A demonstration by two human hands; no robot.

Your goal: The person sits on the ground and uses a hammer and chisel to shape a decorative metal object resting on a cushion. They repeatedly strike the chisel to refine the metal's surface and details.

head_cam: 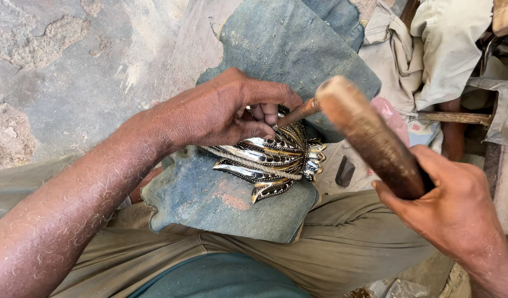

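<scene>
A: What's worn?
B: Khaki trousers (342, 243), creased, dusty. Teal shirt (221, 278), just the hem.
A: Sleeves?
B: None in view; both forearms bare, w/ pale dust on the hairs. Left hand (221, 113) & right hand (455, 207): no gloves, rings or watch.
</scene>
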